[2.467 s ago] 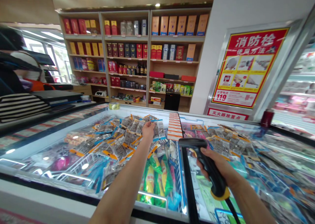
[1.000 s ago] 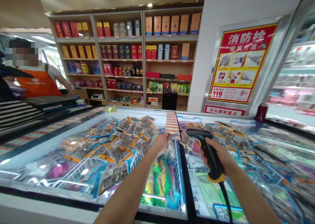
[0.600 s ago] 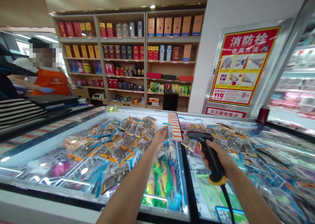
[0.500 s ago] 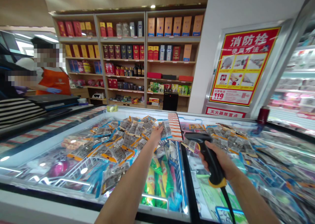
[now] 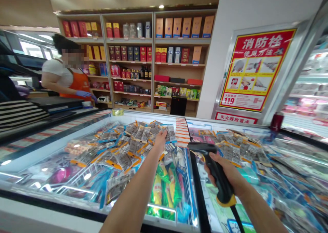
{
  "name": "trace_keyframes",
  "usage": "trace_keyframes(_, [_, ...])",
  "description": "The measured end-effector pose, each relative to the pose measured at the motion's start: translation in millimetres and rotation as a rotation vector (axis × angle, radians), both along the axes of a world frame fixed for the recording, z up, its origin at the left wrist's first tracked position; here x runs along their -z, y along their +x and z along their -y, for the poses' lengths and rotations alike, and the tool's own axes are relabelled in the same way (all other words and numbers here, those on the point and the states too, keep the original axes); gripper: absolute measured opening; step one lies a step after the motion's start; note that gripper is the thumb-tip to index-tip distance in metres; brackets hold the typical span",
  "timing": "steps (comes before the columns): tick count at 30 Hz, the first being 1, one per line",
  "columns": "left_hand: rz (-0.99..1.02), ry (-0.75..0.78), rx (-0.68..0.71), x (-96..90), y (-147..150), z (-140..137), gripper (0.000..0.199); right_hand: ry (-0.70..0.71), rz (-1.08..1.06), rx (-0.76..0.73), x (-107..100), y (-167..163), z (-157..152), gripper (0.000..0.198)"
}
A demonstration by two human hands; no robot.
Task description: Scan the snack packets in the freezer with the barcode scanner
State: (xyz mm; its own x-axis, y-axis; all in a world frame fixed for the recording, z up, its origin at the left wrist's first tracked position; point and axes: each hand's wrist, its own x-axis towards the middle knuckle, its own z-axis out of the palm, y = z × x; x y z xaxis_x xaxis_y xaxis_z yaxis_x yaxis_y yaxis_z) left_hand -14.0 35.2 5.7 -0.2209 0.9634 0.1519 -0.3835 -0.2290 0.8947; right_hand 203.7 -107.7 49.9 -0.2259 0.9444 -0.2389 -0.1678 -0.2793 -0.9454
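My left hand (image 5: pixel 160 140) is closed on the edge of a small clear snack packet (image 5: pixel 170 133) with a blue border and a printed back. It is above a heap of similar packets (image 5: pixel 139 134) with orange and blue edges, on the left freezer's glass top. My right hand (image 5: pixel 230 173) is wrapped round the handle of a black and yellow barcode scanner (image 5: pixel 217 168). The scanner's head points left, towards the held packet, with a gap between them. Its cable runs down to the bottom edge.
More packets (image 5: pixel 237 146) lie on the right freezer. A strip of orange and white labels (image 5: pixel 182 132) and a black frame bar (image 5: pixel 198 185) divide the two freezers. A roll of tape (image 5: pixel 118 112) sits at the back edge. A co-worker in an orange apron (image 5: pixel 79 84) stands behind the counter.
The scanner in my right hand has shifted a little left, closer to the packet. My left hand keeps its hold, moved slightly left. The co-worker has moved to the right.
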Motion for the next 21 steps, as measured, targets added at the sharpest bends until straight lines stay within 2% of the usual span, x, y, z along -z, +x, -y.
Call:
trace_keyframes(9, [0.025, -0.013, 0.029, 1.5, 0.3, -8.5, 0.014, 0.021, -0.022, 0.014, -5.4, -6.3, 4.7, 0.026])
trace_keyframes(21, [0.02, -0.024, 0.018, -3.1, -1.2, 0.8, 0.018, 0.021, -0.03, 0.01, -3.7, -9.2, 4.0, 0.027])
